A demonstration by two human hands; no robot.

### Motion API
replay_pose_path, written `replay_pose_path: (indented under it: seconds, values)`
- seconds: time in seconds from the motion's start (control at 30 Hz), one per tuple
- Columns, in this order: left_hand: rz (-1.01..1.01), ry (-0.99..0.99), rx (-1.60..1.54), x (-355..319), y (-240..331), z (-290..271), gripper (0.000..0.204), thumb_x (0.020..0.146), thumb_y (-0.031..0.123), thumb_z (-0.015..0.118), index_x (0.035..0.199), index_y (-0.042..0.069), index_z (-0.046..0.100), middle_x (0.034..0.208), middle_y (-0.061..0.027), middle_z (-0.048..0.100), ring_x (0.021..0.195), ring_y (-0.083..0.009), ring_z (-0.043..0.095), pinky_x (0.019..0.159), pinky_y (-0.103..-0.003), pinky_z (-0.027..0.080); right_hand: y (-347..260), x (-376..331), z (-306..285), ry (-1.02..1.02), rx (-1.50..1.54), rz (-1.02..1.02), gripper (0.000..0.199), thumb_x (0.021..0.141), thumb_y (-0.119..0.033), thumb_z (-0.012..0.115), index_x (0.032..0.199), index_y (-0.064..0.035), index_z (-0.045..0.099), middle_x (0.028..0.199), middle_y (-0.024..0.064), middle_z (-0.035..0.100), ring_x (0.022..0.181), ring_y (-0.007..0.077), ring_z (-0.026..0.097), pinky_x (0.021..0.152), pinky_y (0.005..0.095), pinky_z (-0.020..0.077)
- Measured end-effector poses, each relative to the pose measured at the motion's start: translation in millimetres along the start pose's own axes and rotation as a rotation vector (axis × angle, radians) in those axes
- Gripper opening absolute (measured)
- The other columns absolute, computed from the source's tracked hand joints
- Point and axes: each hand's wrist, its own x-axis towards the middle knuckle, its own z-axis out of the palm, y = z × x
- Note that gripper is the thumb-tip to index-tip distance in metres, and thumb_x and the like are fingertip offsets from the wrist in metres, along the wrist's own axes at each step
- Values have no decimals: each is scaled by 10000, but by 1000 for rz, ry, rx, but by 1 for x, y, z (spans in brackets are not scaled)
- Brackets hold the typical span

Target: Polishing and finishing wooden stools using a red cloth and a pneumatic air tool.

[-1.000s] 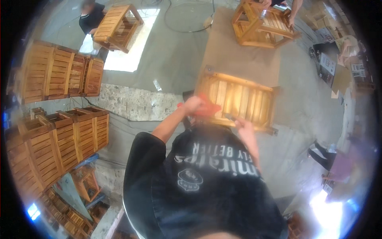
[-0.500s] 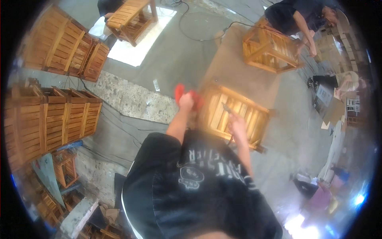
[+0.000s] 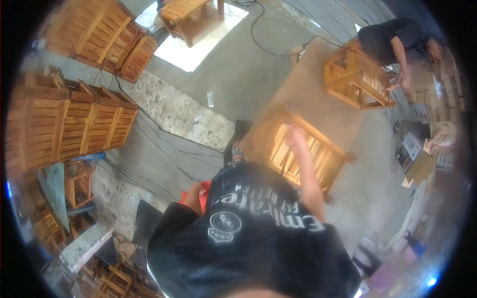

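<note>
A slatted wooden furniture piece (image 3: 318, 131), in the shape of a small table or stool, stands at an angle on brown sheeting in front of me. My right hand (image 3: 296, 138) is closed over its slats around what looks like an air blow gun. The fingers mostly hide the tool, and a thin dark hose (image 3: 285, 163) hangs below the hand. Close to my left side, beside my shirt, my left hand (image 3: 195, 192) grips a red cloth (image 3: 203, 197). Part of that cloth is hidden against my body.
Slatted wooden units (image 3: 74, 116) are lined up at left. At far right a person in dark clothing (image 3: 395, 42) bends over another wooden piece (image 3: 357, 82). A further wooden piece (image 3: 191, 20) is on white sheeting. A dark hose (image 3: 256, 37) crosses the floor. Cardboard boxes (image 3: 415, 159) lie at right.
My left hand has drawn the red cloth back from the piece's left edge to my side. My right hand has moved slightly farther over the slats. The whole view has shifted.
</note>
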Motion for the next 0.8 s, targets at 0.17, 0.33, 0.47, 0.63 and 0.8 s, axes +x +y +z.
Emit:
replay_pose_path:
  seconds: [0.17, 0.33, 0.47, 0.63, 0.8]
  values:
    - [-41, 31, -192, 38, 13, -4, 531, 936, 522, 419, 915, 66, 690, 799, -163, 666, 721, -264, 639, 669, -388, 499, 4, 11, 23, -62, -9, 0, 229, 996, -138, 424, 1198, -43, 472, 617, 0, 387, 404, 74, 290, 353, 240, 226]
    - [-25, -190, 240, 52, 194, -81, 443, 981, 441, 413, 1031, 76, 658, 887, -113, 683, 754, -206, 613, 678, -373, 466, 7, 16, 8, 38, 68, -30, 190, 992, -126, 435, 1157, -42, 479, 636, 4, 389, 425, 83, 310, 353, 236, 236]
    - [154, 91, -261, 49, 230, -107, 347, 945, 298, 499, 892, 0, 670, 847, -142, 682, 696, -217, 584, 638, -366, 451, 16, 19, 22, -10, 129, -35, 195, 987, -120, 446, 1165, -47, 481, 654, 8, 393, 441, 86, 321, 354, 234, 249]
    - [-2, -37, -89, 91, 256, -121, 459, 841, 430, 548, 1088, 63, 671, 1056, -191, 675, 1008, -342, 644, 839, -422, 507, 21, 13, 27, -50, 176, -78, 201, 981, -116, 453, 1169, -51, 478, 656, 5, 392, 443, 80, 318, 358, 231, 245]
    - [-45, -138, 227, 90, 268, -117, 395, 846, 298, 623, 1061, -33, 634, 955, -227, 679, 924, -334, 669, 754, -418, 516, 17, 7, 9, 33, 252, -69, 206, 980, -112, 446, 1177, -59, 472, 635, -10, 376, 423, 66, 294, 359, 229, 236]
